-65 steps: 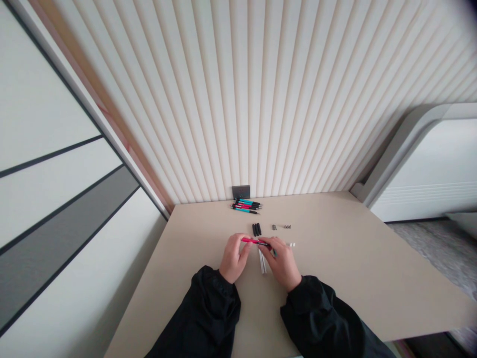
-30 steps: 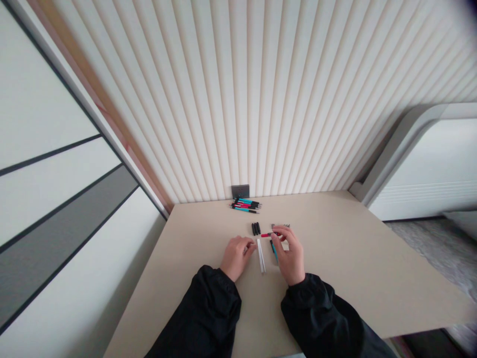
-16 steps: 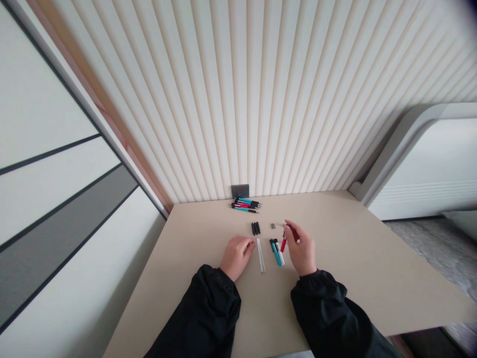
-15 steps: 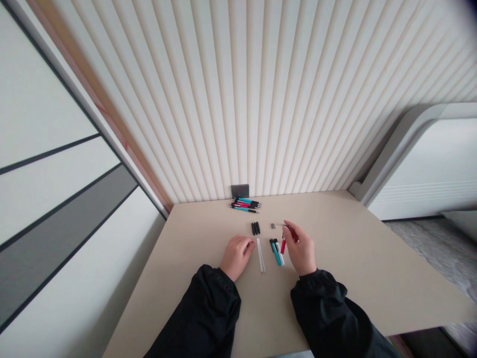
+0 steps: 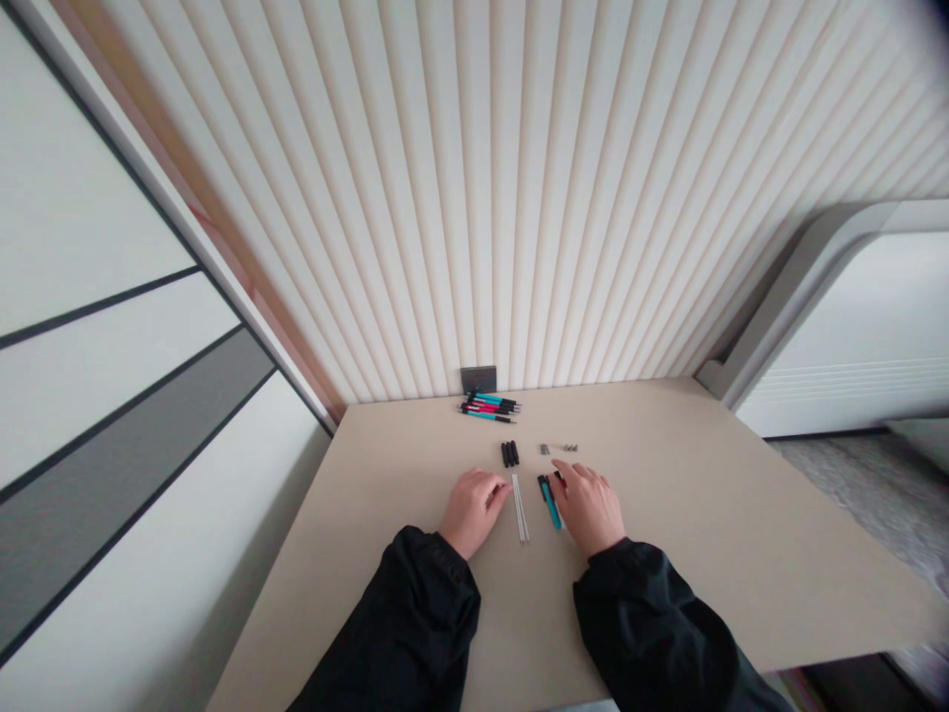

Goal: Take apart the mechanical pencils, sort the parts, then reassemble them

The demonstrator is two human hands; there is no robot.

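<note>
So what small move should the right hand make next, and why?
Probably lift the right hand clear: it hides most of what lies just right of the teal pen barrel, so whether the pieces line up can't be judged.

I see a cream ribbed wall (image 5: 474,198) rising behind the beige table (image 5: 689,514), with a black socket (image 5: 478,380) low against it near the far edge. On my left stands a white panel (image 5: 81,297) crossed by grey and dark bands; on my right, a rounded white headboard (image 5: 852,326) above a mottled grey surface (image 5: 845,480).
</note>
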